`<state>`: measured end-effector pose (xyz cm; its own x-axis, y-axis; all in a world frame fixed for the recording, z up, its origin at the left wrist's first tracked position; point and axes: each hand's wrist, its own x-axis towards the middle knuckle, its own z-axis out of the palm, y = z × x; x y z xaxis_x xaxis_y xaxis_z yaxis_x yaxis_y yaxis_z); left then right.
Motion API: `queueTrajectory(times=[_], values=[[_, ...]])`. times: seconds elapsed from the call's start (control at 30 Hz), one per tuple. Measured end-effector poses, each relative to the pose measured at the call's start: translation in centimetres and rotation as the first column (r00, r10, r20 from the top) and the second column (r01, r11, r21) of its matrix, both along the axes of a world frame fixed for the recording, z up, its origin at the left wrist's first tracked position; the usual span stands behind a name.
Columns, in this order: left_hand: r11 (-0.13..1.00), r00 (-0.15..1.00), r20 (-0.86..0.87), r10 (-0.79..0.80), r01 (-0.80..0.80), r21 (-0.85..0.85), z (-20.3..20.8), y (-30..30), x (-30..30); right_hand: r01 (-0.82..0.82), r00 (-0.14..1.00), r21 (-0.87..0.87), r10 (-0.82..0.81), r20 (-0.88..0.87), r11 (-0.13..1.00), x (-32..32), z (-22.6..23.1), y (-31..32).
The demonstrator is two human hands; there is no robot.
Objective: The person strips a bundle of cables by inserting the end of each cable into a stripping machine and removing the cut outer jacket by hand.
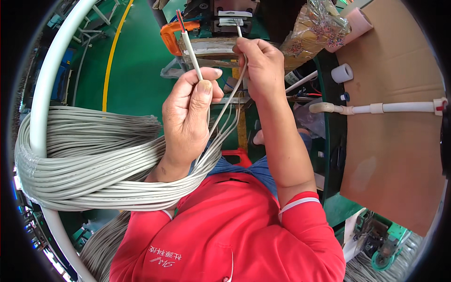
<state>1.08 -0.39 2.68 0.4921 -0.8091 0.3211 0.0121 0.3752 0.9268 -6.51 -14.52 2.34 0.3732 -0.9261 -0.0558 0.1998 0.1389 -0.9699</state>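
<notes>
My left hand [188, 110] is closed, thumb against fingers, around a light grey cable [190, 52]. This cable points up, and its stripped end bares thin coloured wires, red and dark ones among them. Farther forward, my right hand [264, 66] pinches a second grey cable [239, 31] close to its tip. That tip reaches the metal jaws of a dark machine [236, 8]; fine strands seem to spread there, too small to make out fully. Both cables trail back toward a thick bundle of grey cables [108, 176] draped beside my left forearm.
The bundle hangs over a white pipe frame [43, 89] at left. An orange tool or clamp [171, 38] sits left of the machine. At right are a clear plastic bag of small bits [317, 33], a white roll [342, 73], a white pipe [394, 108] and a cardboard sheet [394, 160].
</notes>
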Motion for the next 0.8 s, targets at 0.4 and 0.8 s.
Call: queueTrajectory(times=[0.4,0.8], values=[[0.999,0.998,-0.062,0.013,-0.015,-0.046,0.1,-0.4,0.2,0.009,0.999,0.009,-0.01,0.041,1.0,1.2,-0.3,-0.7],[0.972,0.981,-0.157,-0.118,0.146,0.182,-2.3,1.3,-0.5,0.288,0.956,-0.406,-0.287,0.064,0.868,-4.8,-3.4,6.1]])
